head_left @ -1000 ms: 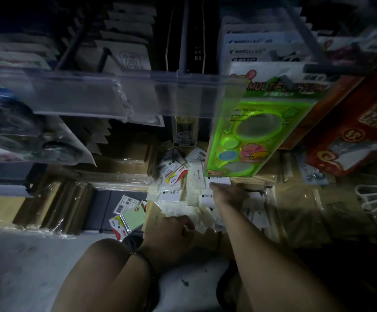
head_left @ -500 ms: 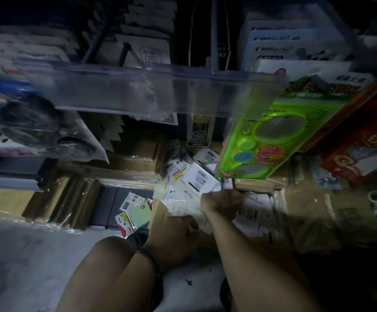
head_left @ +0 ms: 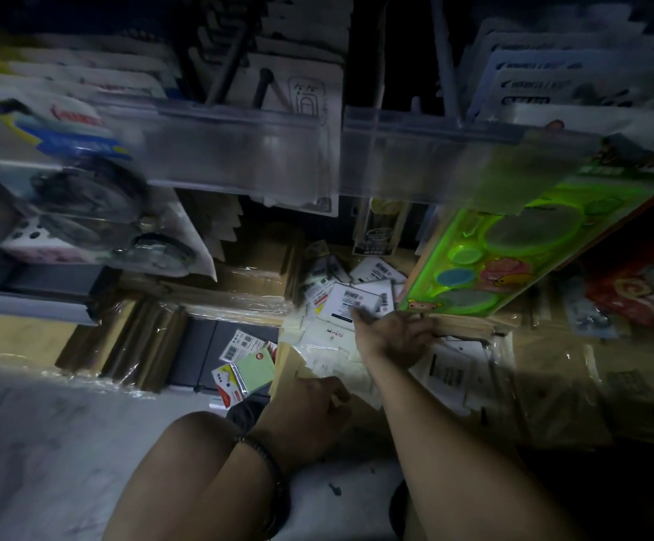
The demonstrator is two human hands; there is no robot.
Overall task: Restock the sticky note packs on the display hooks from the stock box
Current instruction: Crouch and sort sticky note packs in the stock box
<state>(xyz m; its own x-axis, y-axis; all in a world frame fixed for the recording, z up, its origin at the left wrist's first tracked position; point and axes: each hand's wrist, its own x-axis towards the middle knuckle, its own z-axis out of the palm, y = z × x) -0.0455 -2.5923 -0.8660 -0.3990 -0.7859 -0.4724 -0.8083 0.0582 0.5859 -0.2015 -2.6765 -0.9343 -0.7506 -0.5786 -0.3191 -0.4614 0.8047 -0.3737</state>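
Lifted off the pile since a moment ago: sticky note pack (head_left: 350, 302), pinched at eleven o'clock of right hand (head_left: 393, 337). Left hand (head_left: 309, 408) gripping stock box (head_left: 288, 359) rim, six o'clock. Probably ready for hanging.

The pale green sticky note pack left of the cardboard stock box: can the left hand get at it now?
Probably yes. The pale green sticky note pack lies uncovered beside the left hand, nothing between them; that hand must first release the cardboard stock box edge it seems to hold.
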